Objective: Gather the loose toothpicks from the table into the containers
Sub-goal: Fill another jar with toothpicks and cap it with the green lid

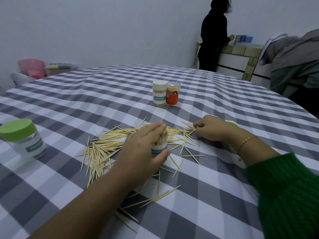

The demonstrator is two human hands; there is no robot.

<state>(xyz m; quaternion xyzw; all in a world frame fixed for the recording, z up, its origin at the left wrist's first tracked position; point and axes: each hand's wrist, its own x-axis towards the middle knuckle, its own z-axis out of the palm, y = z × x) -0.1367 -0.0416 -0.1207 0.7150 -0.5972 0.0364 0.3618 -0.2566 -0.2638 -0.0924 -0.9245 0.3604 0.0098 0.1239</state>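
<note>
Loose wooden toothpicks lie scattered over the grey-and-white checked tablecloth, most of them in a pile left of centre. My left hand grips an open clear toothpick container, partly filled, with fingers over its top and thumb on its label. My right hand rests on the cloth to the right, fingers curled and pinching toothpicks at the edge of the pile. A green lid peeks out behind that hand.
A closed container with a green lid stands at the left. A white-lidded container and an orange one stand together farther back. Two people stand beyond the table at the right, by a counter.
</note>
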